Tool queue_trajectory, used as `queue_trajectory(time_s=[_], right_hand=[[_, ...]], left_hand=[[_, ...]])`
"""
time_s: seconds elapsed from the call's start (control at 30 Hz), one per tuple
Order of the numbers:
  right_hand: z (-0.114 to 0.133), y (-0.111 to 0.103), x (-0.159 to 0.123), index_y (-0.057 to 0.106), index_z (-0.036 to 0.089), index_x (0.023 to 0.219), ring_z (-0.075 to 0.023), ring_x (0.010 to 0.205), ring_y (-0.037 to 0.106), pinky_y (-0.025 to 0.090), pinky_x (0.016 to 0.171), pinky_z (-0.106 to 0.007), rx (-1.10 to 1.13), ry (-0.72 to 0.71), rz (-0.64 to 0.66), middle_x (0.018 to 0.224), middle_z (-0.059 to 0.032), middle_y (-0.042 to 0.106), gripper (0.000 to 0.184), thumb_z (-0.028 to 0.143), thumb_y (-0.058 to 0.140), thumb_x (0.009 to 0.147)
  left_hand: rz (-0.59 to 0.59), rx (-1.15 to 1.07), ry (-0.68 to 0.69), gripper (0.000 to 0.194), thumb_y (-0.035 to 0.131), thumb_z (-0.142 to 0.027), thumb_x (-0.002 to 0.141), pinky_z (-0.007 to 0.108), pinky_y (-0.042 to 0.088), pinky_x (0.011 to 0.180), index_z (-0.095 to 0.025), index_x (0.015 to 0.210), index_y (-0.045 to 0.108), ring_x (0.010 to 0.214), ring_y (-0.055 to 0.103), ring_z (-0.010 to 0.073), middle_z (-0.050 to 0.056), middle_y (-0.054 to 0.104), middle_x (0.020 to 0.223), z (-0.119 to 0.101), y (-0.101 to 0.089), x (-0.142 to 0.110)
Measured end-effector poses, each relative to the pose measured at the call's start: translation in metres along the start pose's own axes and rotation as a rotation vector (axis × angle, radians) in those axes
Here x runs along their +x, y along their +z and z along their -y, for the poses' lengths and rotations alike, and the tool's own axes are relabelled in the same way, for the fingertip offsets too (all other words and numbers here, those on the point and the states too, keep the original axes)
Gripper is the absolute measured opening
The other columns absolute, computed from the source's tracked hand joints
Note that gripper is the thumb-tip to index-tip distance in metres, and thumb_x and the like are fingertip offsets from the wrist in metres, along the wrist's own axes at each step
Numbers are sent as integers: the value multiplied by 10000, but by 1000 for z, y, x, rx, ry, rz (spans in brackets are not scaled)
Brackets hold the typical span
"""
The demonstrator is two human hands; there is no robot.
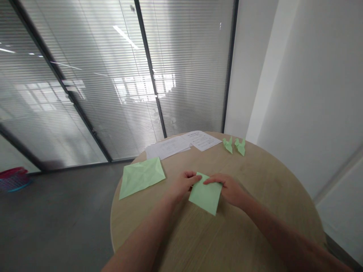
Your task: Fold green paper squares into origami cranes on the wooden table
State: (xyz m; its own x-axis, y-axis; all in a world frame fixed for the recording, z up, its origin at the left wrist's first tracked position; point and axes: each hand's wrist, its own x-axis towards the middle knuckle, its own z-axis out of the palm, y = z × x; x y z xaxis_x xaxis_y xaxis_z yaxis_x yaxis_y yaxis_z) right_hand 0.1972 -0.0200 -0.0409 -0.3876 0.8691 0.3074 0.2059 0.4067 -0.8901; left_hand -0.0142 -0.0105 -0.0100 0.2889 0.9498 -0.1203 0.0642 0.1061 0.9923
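A small piece of folded green paper [205,196] is held just over the round table, one corner tilted towards me. My left hand [185,183] pinches its left upper edge, thumb on top and the other fingers curled behind. From the right, my right hand [228,188] grips the opposite edge, with thumb or finger laid across the upper face. The fingers beneath the paper are hidden. To the left lies a larger creased green sheet [143,175], spread out on the wood.
The round wooden table [263,185] has printed white sheets [170,146] along its far edge. Two folded green paper birds [228,145] stand at the far right. Beyond are glass panels with blinds [193,75] and a white wall [317,94]. A red and blue basket [14,179] is on the floor.
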Motion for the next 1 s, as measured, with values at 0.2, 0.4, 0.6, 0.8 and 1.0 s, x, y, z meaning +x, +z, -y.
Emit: queue_trajectory(time_s=[0.2, 0.4, 0.6, 0.8, 1.0], right_hand=[[3, -6, 7, 677, 229, 1137, -215, 1066, 648, 521, 936, -357, 604, 241, -130, 1184, -63, 686, 484, 240, 635, 655], [9, -9, 9, 604, 197, 1219, -202, 945, 667, 545, 816, -327, 564, 390, -175, 1151, -105, 674, 538, 505, 679, 784], [10, 4, 4, 693, 121, 900, -142, 707, 617, 492, 631, -233, 178, 426, 18, 825, -65, 680, 451, 548, 720, 755], [8, 5, 2, 664, 115, 867, -134, 636, 617, 509, 586, -235, 225, 468, 133, 778, -58, 671, 419, 505, 721, 728], [9, 4, 5, 666, 111, 858, -128, 617, 613, 512, 548, -222, 209, 477, 77, 775, -69, 680, 368, 464, 705, 758]], left_hand=[[-137, -7, 43, 399, 789, -510, 628, 259, 377, 572, -155, 717, 629, 581, 500, 118, -7, 576, 660, -1, -5, 3], [-189, 80, 126, 373, 789, -488, 644, 242, 303, 514, -172, 690, 595, 523, 434, 99, -33, 533, 591, 3, -5, 7], [-156, 172, 170, 358, 724, -514, 723, 248, 311, 523, -165, 696, 651, 539, 445, 110, -18, 550, 598, 4, 1, 5], [-214, 109, 143, 356, 721, -523, 707, 250, 326, 529, -173, 712, 656, 543, 456, 117, -23, 546, 607, 3, 3, 5], [-268, 53, 112, 351, 682, -520, 751, 250, 412, 588, -170, 776, 676, 645, 564, 143, 20, 635, 728, -3, 1, 4]])
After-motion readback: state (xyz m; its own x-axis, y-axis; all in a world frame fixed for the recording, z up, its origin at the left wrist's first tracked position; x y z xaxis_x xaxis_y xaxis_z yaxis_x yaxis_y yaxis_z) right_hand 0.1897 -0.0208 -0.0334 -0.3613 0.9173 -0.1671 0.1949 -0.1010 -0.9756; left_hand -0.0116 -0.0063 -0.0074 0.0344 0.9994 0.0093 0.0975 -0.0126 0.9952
